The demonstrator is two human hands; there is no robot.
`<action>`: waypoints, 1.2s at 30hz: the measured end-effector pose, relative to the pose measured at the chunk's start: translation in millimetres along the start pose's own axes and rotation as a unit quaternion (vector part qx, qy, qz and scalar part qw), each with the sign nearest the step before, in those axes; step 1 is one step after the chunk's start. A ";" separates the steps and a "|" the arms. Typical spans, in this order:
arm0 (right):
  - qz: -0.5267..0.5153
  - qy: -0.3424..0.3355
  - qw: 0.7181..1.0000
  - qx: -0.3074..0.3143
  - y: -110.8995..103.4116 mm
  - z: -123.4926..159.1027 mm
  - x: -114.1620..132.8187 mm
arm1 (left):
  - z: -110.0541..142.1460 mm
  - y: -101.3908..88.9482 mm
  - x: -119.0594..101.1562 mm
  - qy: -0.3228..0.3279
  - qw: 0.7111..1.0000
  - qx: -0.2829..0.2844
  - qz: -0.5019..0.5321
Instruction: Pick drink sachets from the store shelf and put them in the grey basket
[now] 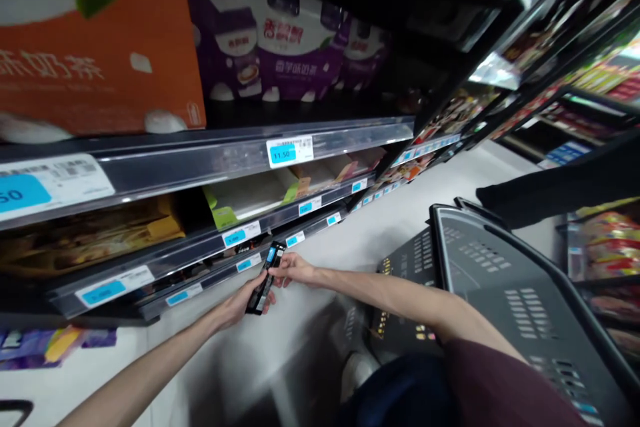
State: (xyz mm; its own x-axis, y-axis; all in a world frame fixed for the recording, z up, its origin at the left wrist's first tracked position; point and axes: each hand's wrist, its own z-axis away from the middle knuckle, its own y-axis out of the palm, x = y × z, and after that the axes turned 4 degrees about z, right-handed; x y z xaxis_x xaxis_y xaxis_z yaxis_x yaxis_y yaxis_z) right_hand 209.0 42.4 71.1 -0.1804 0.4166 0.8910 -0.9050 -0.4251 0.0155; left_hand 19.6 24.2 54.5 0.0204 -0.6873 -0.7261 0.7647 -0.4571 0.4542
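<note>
The left hand (pixel 239 307) curls its fingers around the lower end of a slim dark package (pixel 265 278), and the right hand (pixel 295 270) pinches its upper part near the blue patch, fingers drawn close together. The package sits just in front of the lowest shelf rails (pixel 240 266) with their blue price tags. Higher up stand an orange carton (pixel 100 47) and purple milk-drink boxes (pixel 285 34). Right of the arms, a grey shopping basket (pixel 525 294) holds rows of small items, too dim to identify.
</note>
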 end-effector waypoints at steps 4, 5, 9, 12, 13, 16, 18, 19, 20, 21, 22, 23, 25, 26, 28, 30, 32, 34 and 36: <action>0.024 -0.007 0.999 0.041 -5.6 -8.7 16.4 | 5.0 -2.3 -5.5 0.016 0.993 0.062 0.097; 0.027 -0.011 0.999 0.043 -6.4 -10.0 20.9 | 4.3 -3.2 -7.2 0.021 0.992 0.064 0.108; 0.041 -0.031 0.997 0.065 -8.1 -11.5 37.1 | -5.2 -7.5 -12.7 0.081 0.991 0.003 0.103; 0.073 -0.045 0.995 0.046 -7.6 -12.9 44.9 | -11.8 -8.6 -16.2 0.143 0.986 -0.062 0.057; 0.083 -0.048 0.995 0.033 -7.4 -14.3 46.5 | -12.9 -8.2 -17.6 0.156 0.984 -0.079 0.037; 0.099 -0.050 0.994 -0.009 -8.2 -20.2 49.4 | -13.1 -4.6 -23.2 0.157 0.982 -0.101 0.008; 0.104 -0.048 0.993 -0.040 -10.6 -23.4 50.8 | -11.8 -0.8 -27.3 0.158 0.982 -0.100 0.020; 0.105 -0.047 0.992 -0.057 -12.0 -24.0 51.6 | -11.0 1.4 -29.0 0.160 0.982 -0.095 0.028; 0.103 -0.047 0.991 -0.072 -13.4 -23.9 52.4 | -10.0 3.9 -30.0 0.162 0.982 -0.091 0.033; 0.100 -0.047 0.990 -0.087 -14.5 -23.1 53.1 | -8.9 6.6 -30.3 0.164 0.982 -0.090 0.034; 0.098 -0.047 0.989 -0.097 -15.1 -21.6 53.8 | -7.5 9.6 -29.9 0.163 0.982 -0.092 0.031; 0.096 -0.049 0.989 -0.104 -15.2 -19.6 54.5 | -5.9 12.8 -28.7 0.162 0.982 -0.098 0.027; 0.092 -0.057 0.989 -0.103 -14.0 -14.4 55.9 | -2.0 19.5 -25.3 0.162 0.980 -0.115 0.019; 0.087 -0.058 0.990 -0.097 -13.0 -11.2 56.8 | 0.2 22.9 -23.6 0.163 0.979 -0.122 0.017; 0.062 -0.051 0.994 -0.072 -11.3 -3.2 59.3 | 5.1 29.6 -21.7 0.162 0.978 -0.127 0.016; 0.030 -0.031 0.998 -0.050 -11.2 8.0 63.0 | 10.9 35.9 -22.8 0.155 0.980 -0.123 0.012; 0.014 -0.018 0.999 -0.038 -13.4 22.6 67.3 | 18.1 42.0 -26.6 0.139 0.985 -0.105 -0.005; 0.021 -0.023 0.999 -0.041 -17.3 39.2 72.2 | 26.5 47.8 -31.3 0.113 0.991 -0.061 -0.026; 0.026 -0.033 0.998 -0.052 -21.7 54.8 77.7 | 34.4 52.5 -35.4 0.098 0.994 0.005 -0.041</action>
State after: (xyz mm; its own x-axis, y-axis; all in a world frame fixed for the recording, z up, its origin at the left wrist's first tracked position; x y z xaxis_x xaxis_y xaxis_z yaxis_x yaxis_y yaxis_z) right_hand 235.8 40.0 164.8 -0.2050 0.3401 0.9178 -0.9307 -0.3580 -0.0752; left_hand 36.9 5.1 121.8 0.0832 -0.5250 -0.8470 0.7629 -0.5133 0.3931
